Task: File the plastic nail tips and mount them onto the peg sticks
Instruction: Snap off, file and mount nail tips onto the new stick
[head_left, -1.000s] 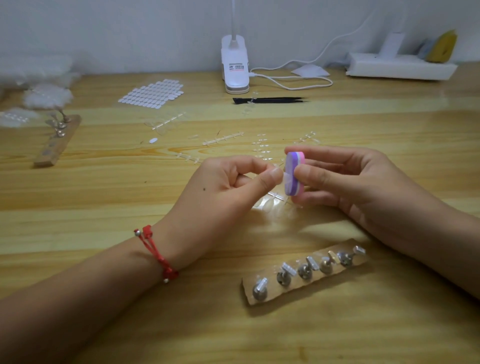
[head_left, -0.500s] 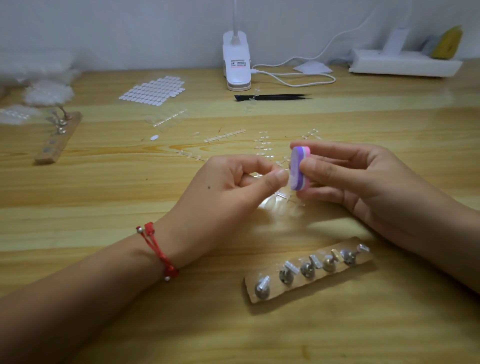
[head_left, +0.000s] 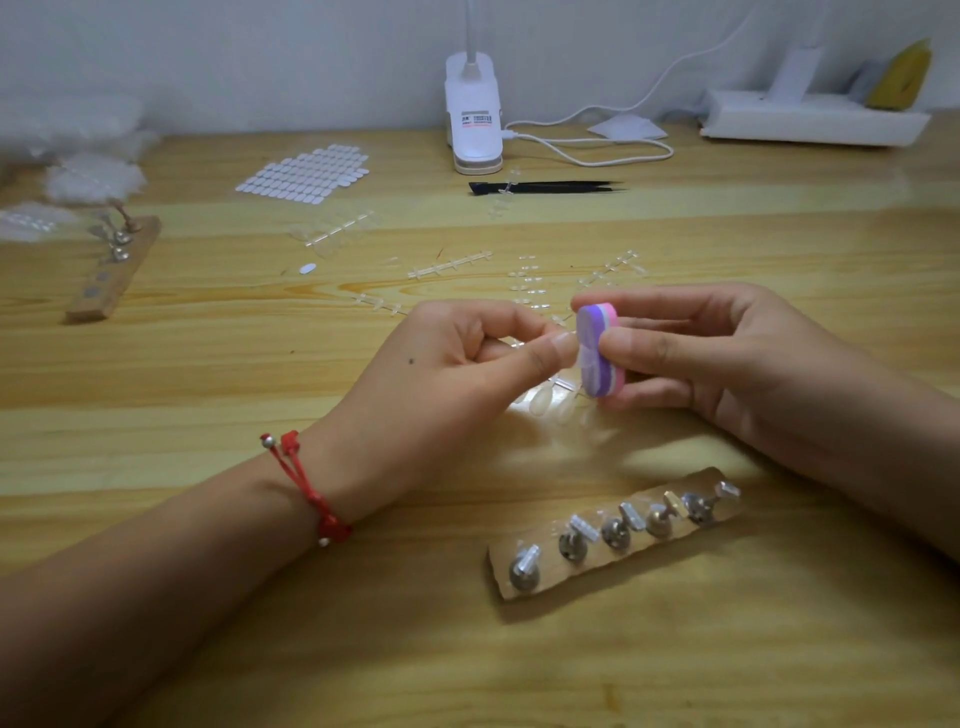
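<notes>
**At the middle of the worktop: a tip held to the buffer**

Toward the front edge lies the peg strip with its five pegs; just behind it the left hand pinches thumb to forefinger, presumably on a nail tip too clear to see, against the buffer block gripped by the right hand; loose nail tips lie beneath; likely light, slick and springy, best pinched by the side edges; toward the back edge, tweezers.

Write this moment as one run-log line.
step: filing | left hand: pinches nail tip, barely visible | right hand: holds purple-pink buffer block against it | peg board: untouched
</notes>
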